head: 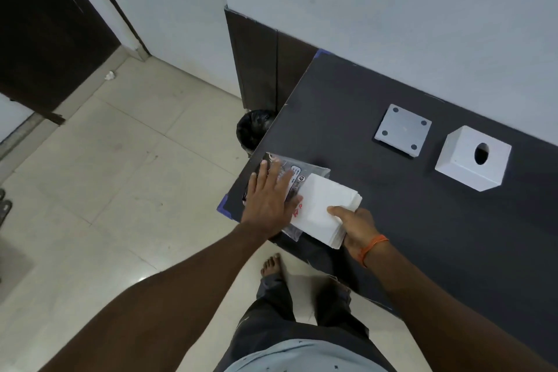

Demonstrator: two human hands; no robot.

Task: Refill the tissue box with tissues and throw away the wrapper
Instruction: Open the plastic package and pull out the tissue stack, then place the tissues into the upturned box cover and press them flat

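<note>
Left hand (pixel 268 199) flat, fingers spread, palm down; right hand (pixel 354 225) in a closed grip

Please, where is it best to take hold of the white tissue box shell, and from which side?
Probably from above, fingers across two opposite flat side walls of the tissue box shell. It lies alone on the table, hole facing up, so the sides are free.

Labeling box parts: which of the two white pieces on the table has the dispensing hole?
The box shell, the piece farther right, nearest the wall: a tall hollow cover with an oval hole on top. The base plate to its left is flat with four dark dots.
</note>
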